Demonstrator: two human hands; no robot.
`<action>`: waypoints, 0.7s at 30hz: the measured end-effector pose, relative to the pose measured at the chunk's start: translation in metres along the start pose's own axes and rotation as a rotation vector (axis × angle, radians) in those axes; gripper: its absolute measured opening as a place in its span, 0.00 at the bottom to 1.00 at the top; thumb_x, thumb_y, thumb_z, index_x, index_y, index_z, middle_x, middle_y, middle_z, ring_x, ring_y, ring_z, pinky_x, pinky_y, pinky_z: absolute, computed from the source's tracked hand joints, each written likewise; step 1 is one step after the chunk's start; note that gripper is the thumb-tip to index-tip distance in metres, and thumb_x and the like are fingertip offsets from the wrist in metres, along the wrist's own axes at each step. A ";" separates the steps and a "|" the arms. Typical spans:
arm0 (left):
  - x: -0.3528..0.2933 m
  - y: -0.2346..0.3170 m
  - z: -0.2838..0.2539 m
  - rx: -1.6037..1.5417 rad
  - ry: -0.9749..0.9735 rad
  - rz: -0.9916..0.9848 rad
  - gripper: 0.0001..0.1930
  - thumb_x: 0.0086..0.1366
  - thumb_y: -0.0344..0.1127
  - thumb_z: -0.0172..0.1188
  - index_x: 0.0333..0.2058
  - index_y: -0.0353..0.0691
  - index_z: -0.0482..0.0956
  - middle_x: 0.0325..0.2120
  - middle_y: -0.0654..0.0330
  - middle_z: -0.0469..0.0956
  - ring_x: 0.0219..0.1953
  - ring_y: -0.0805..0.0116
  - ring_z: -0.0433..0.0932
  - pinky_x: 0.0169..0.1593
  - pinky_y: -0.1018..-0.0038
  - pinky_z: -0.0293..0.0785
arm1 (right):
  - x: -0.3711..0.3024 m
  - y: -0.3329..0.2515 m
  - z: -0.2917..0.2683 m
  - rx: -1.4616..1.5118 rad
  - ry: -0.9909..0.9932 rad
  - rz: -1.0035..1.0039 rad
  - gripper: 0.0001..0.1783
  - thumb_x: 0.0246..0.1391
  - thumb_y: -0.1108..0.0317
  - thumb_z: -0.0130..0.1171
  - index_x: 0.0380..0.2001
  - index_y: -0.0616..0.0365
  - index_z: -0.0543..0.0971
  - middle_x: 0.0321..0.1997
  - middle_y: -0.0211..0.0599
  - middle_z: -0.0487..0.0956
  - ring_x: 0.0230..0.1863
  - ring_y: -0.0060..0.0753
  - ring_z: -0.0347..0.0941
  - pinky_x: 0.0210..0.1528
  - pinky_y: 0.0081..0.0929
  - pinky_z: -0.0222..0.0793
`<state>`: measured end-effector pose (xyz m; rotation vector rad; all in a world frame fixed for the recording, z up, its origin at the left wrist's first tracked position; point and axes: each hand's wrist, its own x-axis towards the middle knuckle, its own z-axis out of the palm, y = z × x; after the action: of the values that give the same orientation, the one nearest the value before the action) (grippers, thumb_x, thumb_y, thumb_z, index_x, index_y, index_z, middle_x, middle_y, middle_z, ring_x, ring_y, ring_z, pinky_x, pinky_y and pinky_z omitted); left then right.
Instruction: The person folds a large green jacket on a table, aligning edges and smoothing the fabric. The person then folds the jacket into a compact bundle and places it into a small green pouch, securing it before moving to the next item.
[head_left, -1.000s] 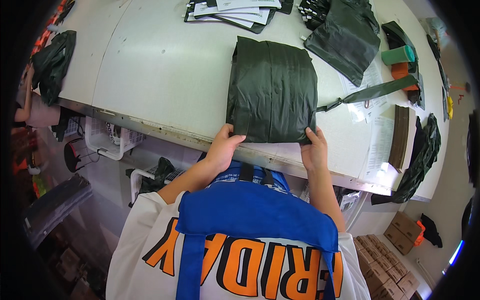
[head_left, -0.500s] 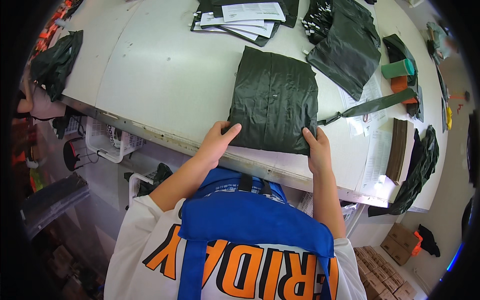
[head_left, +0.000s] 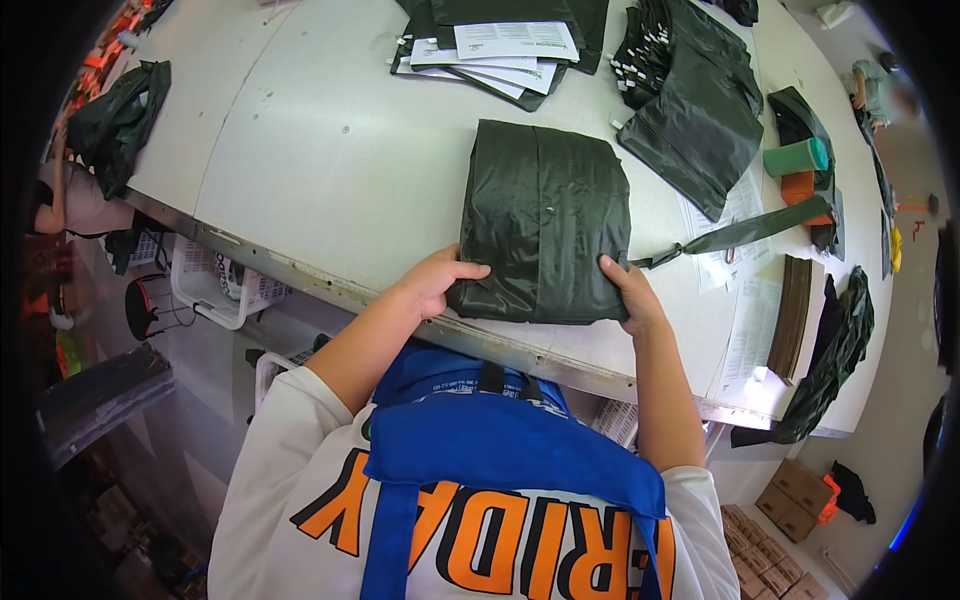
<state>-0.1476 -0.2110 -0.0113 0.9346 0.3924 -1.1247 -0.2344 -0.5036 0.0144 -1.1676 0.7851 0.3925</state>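
Note:
A dark green-black plastic package [head_left: 545, 215], roughly square with a lengthwise seam, rests on the white table [head_left: 300, 130] close to its front edge. My left hand [head_left: 440, 280] grips its near left corner, thumb on top and fingers below. On the opposite corner, my right hand [head_left: 632, 293] holds it the same way, thumb along the upper face. The fingers of both hands are mostly hidden under the package. A twisted dark plastic strip [head_left: 740, 232] lies just right of it.
Dark packages with white paper slips [head_left: 515, 42] are piled at the back. Flat dark bags [head_left: 700, 120], a green cylinder [head_left: 795, 157], printed sheets [head_left: 750, 330] and brown cardboard [head_left: 790, 320] lie to the right. White baskets [head_left: 225, 285] sit below the table edge; another person's arm [head_left: 50, 215] is at far left.
The package has come slightly toward me, its near side now at the table edge and its far side lower in view. Both hands still hold its near corners.

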 end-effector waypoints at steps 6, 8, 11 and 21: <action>-0.035 0.007 0.016 -0.135 -0.229 -0.102 0.24 0.58 0.23 0.59 0.55 0.31 0.69 0.50 0.49 0.75 0.50 0.55 0.77 0.56 0.60 0.72 | -0.013 -0.028 0.009 0.088 -0.226 0.075 0.43 0.44 0.63 0.70 0.59 0.70 0.62 0.54 0.48 0.73 0.52 0.39 0.73 0.58 0.33 0.67; -0.040 -0.008 0.021 -0.107 -0.169 -0.128 0.26 0.57 0.21 0.58 0.56 0.31 0.67 0.52 0.48 0.74 0.52 0.54 0.76 0.57 0.60 0.72 | -0.008 -0.035 0.016 -0.196 -0.224 0.020 0.45 0.43 0.63 0.70 0.61 0.69 0.60 0.54 0.46 0.74 0.52 0.40 0.73 0.58 0.33 0.67; -0.032 -0.054 0.037 -0.153 -0.016 -0.031 0.25 0.57 0.19 0.58 0.54 0.30 0.68 0.49 0.50 0.75 0.49 0.56 0.77 0.54 0.61 0.74 | -0.003 -0.033 0.036 -0.866 -0.116 -0.221 0.37 0.42 0.69 0.64 0.58 0.63 0.63 0.47 0.48 0.78 0.45 0.47 0.77 0.48 0.39 0.73; -0.030 -0.072 0.068 -0.158 0.167 -0.132 0.10 0.58 0.30 0.57 0.38 0.36 0.77 0.32 0.60 0.77 0.33 0.70 0.75 0.32 0.71 0.71 | -0.074 0.002 0.112 -1.724 0.006 -0.778 0.65 0.24 0.42 0.73 0.59 0.76 0.58 0.49 0.59 0.70 0.47 0.54 0.69 0.52 0.47 0.62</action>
<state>-0.2356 -0.2565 0.0173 0.8745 0.6778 -1.1208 -0.2476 -0.3910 0.0868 -2.9037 -0.2907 0.3551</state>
